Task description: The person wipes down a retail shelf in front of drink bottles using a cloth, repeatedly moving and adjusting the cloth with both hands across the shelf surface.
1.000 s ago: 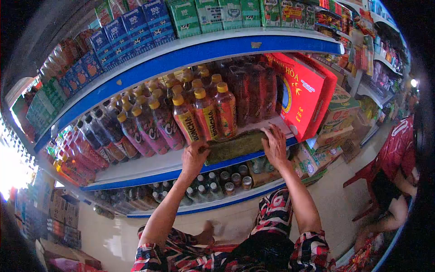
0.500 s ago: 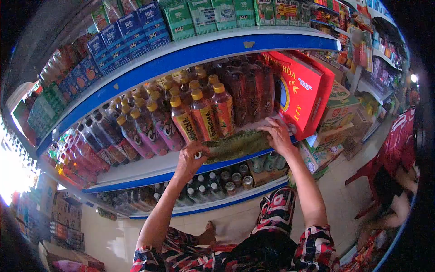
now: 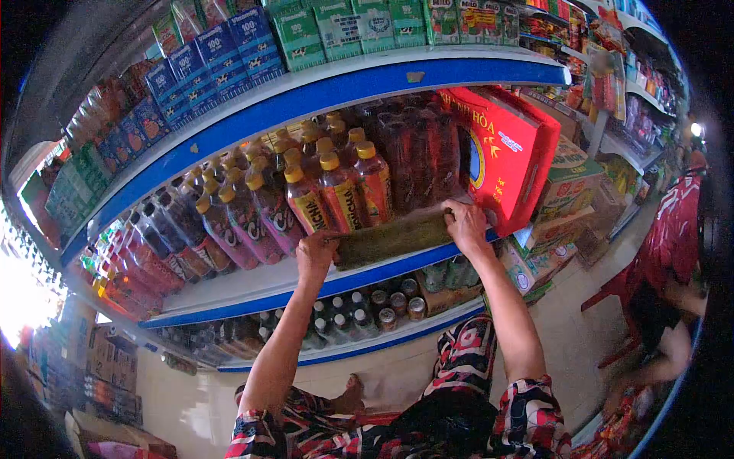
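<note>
A flat, dark green cloth-like piece (image 3: 394, 242) lies stretched along the front of the middle shelf (image 3: 222, 292). My left hand (image 3: 314, 256) pinches its left end, and my right hand (image 3: 466, 225) has its fingers closed on the right end. Just behind the cloth stand yellow-capped bottles (image 3: 336, 191) with orange and yellow labels. Dark bottles in plastic wrap (image 3: 419, 157) are behind my right hand. A red box (image 3: 505, 157) stands at the right end of the shelf, close to that hand.
Milk cartons (image 3: 298, 34) line the upper shelf. Pink-labelled bottles (image 3: 243, 226) stand to the left. Small bottles and cans (image 3: 397, 304) fill the lower shelf. Cardboard boxes (image 3: 562, 187) are stacked at the right. A person in a red shirt (image 3: 665, 237) sits at the far right.
The cloth has gone from rumpled to flatter and straighter between my hands. My right hand's fingers, spread earlier, have closed on its end. My left hand has shifted slightly left.
</note>
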Tool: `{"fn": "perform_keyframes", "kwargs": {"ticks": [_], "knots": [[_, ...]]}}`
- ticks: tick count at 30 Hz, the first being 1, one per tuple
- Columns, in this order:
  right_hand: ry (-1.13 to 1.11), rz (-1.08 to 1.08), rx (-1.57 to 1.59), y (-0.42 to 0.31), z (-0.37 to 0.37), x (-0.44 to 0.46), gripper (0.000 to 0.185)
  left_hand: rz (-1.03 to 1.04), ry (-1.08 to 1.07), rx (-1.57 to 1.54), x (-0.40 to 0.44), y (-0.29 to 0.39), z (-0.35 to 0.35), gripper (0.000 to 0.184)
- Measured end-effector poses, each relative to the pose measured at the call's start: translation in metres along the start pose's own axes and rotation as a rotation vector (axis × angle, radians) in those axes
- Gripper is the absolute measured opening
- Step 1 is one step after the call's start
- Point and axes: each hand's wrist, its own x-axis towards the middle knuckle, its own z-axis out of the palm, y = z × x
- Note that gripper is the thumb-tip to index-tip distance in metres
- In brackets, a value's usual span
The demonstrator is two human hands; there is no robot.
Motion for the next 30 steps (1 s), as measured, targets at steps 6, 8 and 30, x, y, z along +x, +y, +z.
{"fn": "perform_keyframes", "kwargs": {"ticks": [6, 8, 30], "knots": [[-0.238, 0.203, 0.236, 0.004, -0.001, -0.008, 0.038, 0.124, 0.109, 0.040, -0.019, 0.010, 0.007, 0.023], [-0.129, 0.067, -0.003, -0.007, -0.007, -0.016, 0.039, 0.316, 0.121, 0.172, -0.022, -0.005, 0.024, 0.021], [-0.239, -0.117, -0.043, 0.013, -0.015, -0.051, 0.037, 0.765, -0.563, 0.650, -0.028, 0.013, 0.098, 0.062]]}}
